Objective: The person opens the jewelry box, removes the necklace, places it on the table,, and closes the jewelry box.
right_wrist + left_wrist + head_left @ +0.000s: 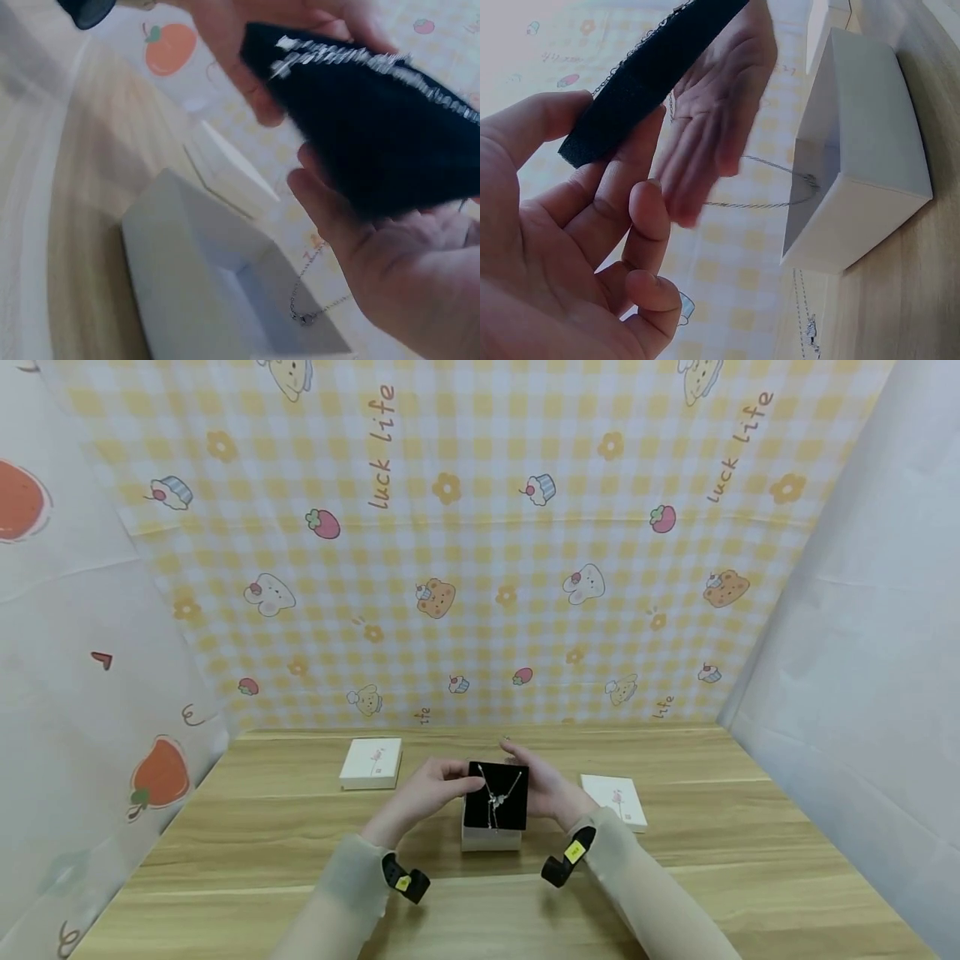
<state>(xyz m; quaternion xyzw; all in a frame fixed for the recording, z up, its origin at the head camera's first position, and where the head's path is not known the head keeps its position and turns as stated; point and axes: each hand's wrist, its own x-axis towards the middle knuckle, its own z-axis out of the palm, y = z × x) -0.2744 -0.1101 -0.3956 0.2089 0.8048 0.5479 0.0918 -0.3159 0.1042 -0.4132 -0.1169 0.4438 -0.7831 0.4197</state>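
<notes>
My left hand [427, 793] pinches a black foam pad [513, 817] by its left edge, thumb on the front and fingers behind. A silver necklace [495, 800] with a small pendant lies across the pad's face. Behind the pad, my right hand [551, 789] has its fingers extended, palm toward the pad. From the pad's back a loop of chain [772, 204] hangs past the right fingers to the mouth of a white box [885, 135]. That box stands uncovered just below the pad. Part of the right hand is hidden by the pad.
A closed white box [371, 762] with a pink flower print stands at the back left of the wooden table [247, 843]. A white lid [617, 800] with the same print lies by the right wrist. Behind hangs a checked curtain [480, 543].
</notes>
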